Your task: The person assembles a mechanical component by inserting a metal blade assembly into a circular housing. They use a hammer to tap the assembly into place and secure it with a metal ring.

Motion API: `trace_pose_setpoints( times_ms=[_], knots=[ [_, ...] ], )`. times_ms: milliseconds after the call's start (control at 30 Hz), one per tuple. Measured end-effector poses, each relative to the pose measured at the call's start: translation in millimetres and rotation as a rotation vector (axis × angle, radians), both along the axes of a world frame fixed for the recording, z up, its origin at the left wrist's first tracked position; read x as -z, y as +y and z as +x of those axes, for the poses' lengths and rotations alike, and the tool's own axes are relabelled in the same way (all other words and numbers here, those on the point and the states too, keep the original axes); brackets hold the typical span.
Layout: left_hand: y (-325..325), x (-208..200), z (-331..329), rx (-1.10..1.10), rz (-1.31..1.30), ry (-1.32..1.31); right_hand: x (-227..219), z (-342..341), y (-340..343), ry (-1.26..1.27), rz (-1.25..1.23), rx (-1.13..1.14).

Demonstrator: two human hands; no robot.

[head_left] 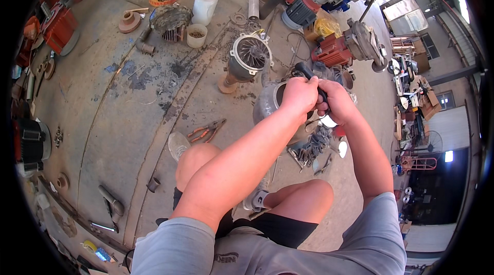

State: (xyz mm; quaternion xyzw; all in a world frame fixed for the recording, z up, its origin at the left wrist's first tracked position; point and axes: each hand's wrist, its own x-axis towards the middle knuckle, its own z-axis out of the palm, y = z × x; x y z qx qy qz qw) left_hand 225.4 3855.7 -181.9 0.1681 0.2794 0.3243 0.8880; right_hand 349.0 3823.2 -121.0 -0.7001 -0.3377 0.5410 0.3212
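At the left, orange-handled pliers point(206, 130) lay on the concrete floor point(149, 146), near the person's shoe and well apart from the work. Farther off and to their right stood a round housing with a ring of curved blades point(250, 52), and nearer the hands a grey metal casing point(261, 103), its round opening partly hidden by the left hand point(300, 94). That fist was closed around a black bar-shaped tool point(305, 71), which slanted from upper left to lower right, its visible end poking out beyond the knuckles. Just beside it, the right hand point(335, 102) had its fingers curled round the tool's lower part, so both grips were pinching the same bar. The casing lay on the left hand's side, clearly the nearer one; whether the tool touched it, I could not tell.
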Motion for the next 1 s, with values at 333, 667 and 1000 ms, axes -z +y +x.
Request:
trace_pose_setpoints(
  times_ms=[333, 667, 1000],
  knots=[
    [-1.3, 4.4, 2.7, -0.011, 0.013, -0.024, -0.2, -0.7, -2.0, -0.010, 0.008, -0.013],
    [0.4, 5.7, 2.9, 0.026, 0.000, -0.003, 0.6, 0.1, -1.5, -0.006, -0.005, 0.005],
    [0.9, 6.1, 3.9, 0.034, 0.003, 0.006, 2.7, 1.2, -1.4, -0.012, -0.005, 0.006]
  ],
)
